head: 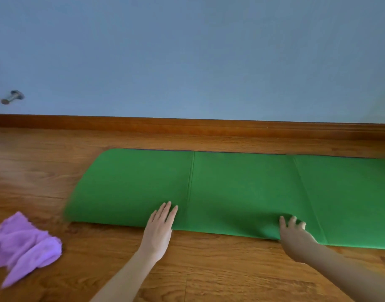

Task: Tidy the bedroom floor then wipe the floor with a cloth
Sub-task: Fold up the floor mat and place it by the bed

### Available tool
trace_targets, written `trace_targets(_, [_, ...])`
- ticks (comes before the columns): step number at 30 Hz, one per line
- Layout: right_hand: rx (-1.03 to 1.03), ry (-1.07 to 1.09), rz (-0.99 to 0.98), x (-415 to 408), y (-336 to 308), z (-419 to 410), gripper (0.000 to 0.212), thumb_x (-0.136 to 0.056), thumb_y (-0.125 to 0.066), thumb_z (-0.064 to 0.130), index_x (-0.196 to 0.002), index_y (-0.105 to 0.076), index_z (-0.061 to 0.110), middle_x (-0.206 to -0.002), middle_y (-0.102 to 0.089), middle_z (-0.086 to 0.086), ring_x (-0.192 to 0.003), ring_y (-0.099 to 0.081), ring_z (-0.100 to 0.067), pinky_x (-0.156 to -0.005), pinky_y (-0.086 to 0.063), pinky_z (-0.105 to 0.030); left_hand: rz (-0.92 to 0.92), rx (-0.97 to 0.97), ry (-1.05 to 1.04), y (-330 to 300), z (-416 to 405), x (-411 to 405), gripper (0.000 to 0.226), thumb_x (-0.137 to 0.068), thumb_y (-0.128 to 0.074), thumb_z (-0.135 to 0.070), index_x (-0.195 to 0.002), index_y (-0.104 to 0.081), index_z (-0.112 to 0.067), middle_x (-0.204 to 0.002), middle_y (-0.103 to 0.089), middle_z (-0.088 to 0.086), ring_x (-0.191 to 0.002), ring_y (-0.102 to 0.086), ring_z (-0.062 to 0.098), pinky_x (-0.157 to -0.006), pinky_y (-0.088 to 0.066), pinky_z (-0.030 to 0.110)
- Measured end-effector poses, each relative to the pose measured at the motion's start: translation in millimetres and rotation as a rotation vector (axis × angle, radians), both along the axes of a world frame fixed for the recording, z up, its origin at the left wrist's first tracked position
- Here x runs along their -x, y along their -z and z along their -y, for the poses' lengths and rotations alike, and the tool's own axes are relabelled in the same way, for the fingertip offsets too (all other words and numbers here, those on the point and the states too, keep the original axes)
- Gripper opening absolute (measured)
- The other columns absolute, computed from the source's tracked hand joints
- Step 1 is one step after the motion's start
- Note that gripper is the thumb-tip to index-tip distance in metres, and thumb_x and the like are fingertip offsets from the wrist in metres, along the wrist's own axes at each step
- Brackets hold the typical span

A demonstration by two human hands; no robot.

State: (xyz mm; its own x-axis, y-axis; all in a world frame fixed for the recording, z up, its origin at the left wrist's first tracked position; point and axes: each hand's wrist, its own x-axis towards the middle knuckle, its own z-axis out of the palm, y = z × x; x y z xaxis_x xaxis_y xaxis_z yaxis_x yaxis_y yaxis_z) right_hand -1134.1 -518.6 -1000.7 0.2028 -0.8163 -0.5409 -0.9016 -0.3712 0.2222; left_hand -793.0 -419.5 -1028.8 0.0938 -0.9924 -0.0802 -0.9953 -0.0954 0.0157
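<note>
both hands at the near edge of the green yoga mat [241, 188]. my left hand [160, 225] lies flat on it, fingers straight and together, pressing just left of a fold crease. my right hand [296, 234] has its fingers curled over the raised near edge, gripping the mat. mat spread on the wooden floor [209, 269], parallel to the skirting board [187, 125] and blue wall [187, 51]. crumpled purple cloth [23, 245] on the floor well left of my hands. metal door stop [13, 97] on the wall, far left.
</note>
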Motion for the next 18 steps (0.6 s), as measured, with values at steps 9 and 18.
trace_targets(9, [-0.030, -0.335, 0.363, -88, -20, -15, 0.077, -0.094, -0.046, 0.021, -0.150, 0.007, 0.028, -0.158, 0.011, -0.010, -0.146, 0.004, -0.028, -0.117, -0.013, -0.043, -0.199, 0.061, -0.637, -3, -46, -55, 0.082, -0.089, -0.059, -0.015, -0.150, -0.005, -0.014, -0.157, -0.002, 0.015, -0.146, -0.004, 0.028, -0.117, -0.014, 0.037])
trace_targets(18, [0.043, -0.491, 0.506, -184, -18, -29, 0.079, -0.095, -0.049, 0.024, -0.150, 0.009, 0.025, -0.158, 0.009, -0.012, -0.146, 0.002, -0.028, -0.117, -0.006, -0.040, -0.532, 0.112, -0.998, -15, -38, -58, 0.088, -0.090, -0.058, -0.012, -0.149, 0.006, -0.008, -0.157, 0.004, 0.016, -0.145, -0.003, 0.031, -0.116, -0.013, 0.040])
